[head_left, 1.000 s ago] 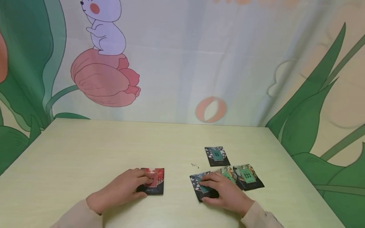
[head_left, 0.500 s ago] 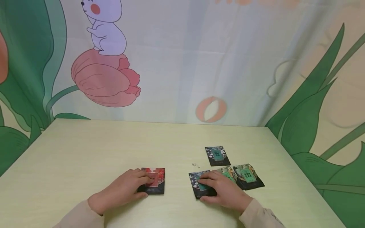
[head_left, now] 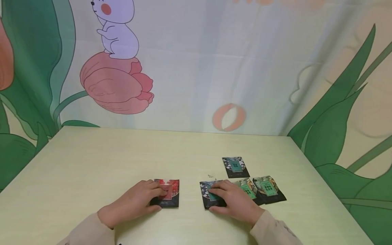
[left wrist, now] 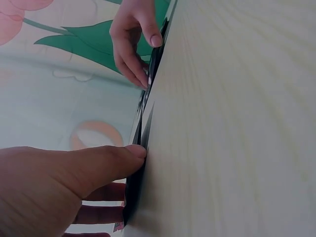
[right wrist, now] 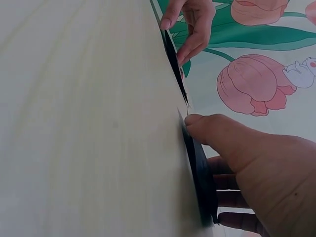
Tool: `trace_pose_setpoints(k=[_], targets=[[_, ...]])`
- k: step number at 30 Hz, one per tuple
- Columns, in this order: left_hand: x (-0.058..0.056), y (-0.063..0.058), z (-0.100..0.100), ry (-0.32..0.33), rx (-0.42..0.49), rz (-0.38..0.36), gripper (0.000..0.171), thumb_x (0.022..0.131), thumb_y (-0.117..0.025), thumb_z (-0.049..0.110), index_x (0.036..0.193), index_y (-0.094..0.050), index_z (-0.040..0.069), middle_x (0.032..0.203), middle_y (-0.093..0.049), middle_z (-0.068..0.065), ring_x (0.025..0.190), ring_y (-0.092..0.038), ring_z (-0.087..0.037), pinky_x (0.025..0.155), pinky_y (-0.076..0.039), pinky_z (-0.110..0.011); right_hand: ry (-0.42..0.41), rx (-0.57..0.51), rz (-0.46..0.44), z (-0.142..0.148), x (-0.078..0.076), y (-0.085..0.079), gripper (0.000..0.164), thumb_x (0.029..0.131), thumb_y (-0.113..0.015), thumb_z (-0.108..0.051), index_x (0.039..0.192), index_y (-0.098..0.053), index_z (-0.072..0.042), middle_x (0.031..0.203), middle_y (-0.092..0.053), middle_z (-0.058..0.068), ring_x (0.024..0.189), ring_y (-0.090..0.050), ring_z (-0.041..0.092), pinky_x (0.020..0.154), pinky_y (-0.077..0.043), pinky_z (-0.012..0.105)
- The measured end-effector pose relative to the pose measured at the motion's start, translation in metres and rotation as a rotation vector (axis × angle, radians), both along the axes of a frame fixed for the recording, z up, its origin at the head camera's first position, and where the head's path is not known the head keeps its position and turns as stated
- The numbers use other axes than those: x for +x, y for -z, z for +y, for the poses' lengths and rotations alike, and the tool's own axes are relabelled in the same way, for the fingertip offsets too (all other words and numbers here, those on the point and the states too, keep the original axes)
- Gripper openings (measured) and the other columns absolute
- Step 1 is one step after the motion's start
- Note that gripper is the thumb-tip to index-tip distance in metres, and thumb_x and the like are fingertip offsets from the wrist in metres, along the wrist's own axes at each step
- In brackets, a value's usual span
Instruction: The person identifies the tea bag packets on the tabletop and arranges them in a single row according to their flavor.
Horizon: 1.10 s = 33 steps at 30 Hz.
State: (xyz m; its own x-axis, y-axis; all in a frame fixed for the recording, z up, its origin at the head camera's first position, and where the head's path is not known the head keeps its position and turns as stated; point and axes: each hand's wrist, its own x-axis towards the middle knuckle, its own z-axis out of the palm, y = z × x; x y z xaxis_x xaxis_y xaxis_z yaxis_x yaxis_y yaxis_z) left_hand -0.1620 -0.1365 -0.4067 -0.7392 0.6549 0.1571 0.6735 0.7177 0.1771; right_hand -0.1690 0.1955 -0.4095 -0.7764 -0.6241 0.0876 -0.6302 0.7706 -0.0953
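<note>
Sachet with a blue-and-white blossom print (head_left: 206, 197) has slid leftward over the past second, along with the right hand (head_left: 234, 200), and lies straighter to the viewer. The gap to the red-printed sachet (head_left: 171, 195) has narrowed, though the two remain apart. The left hand (head_left: 139, 200) stays where it was on the red one. Judging from this, the adjustment in progress is all on the right, with the left side held as a fixed mark.

Each grip is loose rather than clenched: relaxed fingers rest on the top face, and the thumb touches the near edge, with the sachet flat on the table (head_left: 122, 153).

Both held sachets look thin, soft and roughly square, black along the bottom; the red one bears a red label, the blossom one a teal label, the lettering too small to read. A green-labelled sachet (head_left: 248, 189) lies right of the right hand, partly hidden, beside another green-labelled one (head_left: 269, 188); a second blossom-print sachet (head_left: 236, 166) sits farther back.
</note>
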Motion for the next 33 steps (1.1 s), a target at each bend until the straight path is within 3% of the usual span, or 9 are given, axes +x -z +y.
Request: trace_pose_setpoints(k=[16, 33], targets=[[-0.001, 0.000, 0.001, -0.011, -0.004, -0.017, 0.038, 0.080, -0.076, 0.034, 0.112, -0.068, 0.015, 0.113, -0.065, -0.001, 0.106, -0.059, -0.021, 0.095, -0.049, -0.043, 0.030, 0.033, -0.022, -0.024, -0.003, -0.003, 0.058, 0.087, -0.061, -0.056, 0.128, -0.062, -0.014, 0.129, -0.059, 0.000, 0.120, -0.054, 0.019, 0.103, -0.047, 0.039], [0.000, -0.001, 0.002, -0.032, -0.006, -0.027, 0.039, 0.079, -0.077, 0.034, 0.112, -0.068, 0.014, 0.115, -0.066, -0.003, 0.106, -0.060, -0.022, 0.096, -0.049, -0.043, -0.010, 0.032, -0.016, -0.045, -0.007, 0.000, 0.058, 0.086, -0.062, -0.055, 0.127, -0.062, -0.013, 0.127, -0.059, 0.000, 0.122, -0.053, 0.021, 0.109, -0.041, 0.038]])
